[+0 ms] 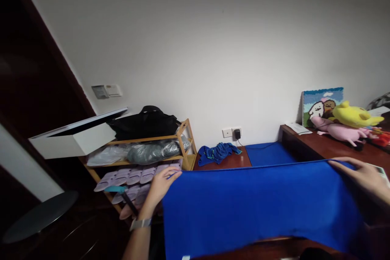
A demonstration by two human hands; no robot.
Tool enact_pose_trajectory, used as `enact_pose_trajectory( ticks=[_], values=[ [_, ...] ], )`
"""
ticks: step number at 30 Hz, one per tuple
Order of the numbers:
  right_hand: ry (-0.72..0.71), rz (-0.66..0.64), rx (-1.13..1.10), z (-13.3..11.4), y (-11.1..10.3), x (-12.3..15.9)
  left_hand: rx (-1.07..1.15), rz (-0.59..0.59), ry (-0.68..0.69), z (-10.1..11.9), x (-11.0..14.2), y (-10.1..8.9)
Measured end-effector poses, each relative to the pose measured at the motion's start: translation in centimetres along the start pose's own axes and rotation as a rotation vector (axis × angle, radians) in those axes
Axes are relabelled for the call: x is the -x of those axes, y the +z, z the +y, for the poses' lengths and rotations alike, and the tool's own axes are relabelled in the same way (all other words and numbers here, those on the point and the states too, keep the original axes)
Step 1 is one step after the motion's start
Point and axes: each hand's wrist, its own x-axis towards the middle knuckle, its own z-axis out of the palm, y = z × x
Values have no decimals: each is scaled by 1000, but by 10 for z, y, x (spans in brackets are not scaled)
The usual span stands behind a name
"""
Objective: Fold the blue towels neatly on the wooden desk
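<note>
A large blue cloth hangs stretched out wide in front of me, held up by its top edge. My left hand pinches the cloth's upper left corner; a watch band sits on that wrist. My right hand grips the upper right corner, fingers pressed along the edge. Behind the cloth, a second blue cloth lies flat on the dark wooden surface, and a crumpled blue towel lies to its left.
A bamboo shoe rack on the left holds lilac slippers, bagged items and a black bag; a white open box sits beside it. Plush toys and a picture lie on the raised desk at right. A wall socket holds a charger.
</note>
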Motion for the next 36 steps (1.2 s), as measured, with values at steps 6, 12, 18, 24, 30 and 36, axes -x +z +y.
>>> enact_pose_trajectory(
  ticks=[6,12,18,24,30,36],
  values=[
    [208,-281,97,17,127,-9,-249,-131,0,-62,-7,106],
    [182,-333,217,29,214,67,-398,-136,10,-94,55,182],
    [31,-601,465,60,248,140,-656,-325,-26,-150,97,212],
    [-40,-571,530,88,245,169,-729,-394,-86,-159,108,201],
    [-75,-599,549,102,240,190,-705,-416,-90,-150,120,187],
    [-65,-546,603,100,243,190,-715,-278,-56,-150,109,186]
  ],
)
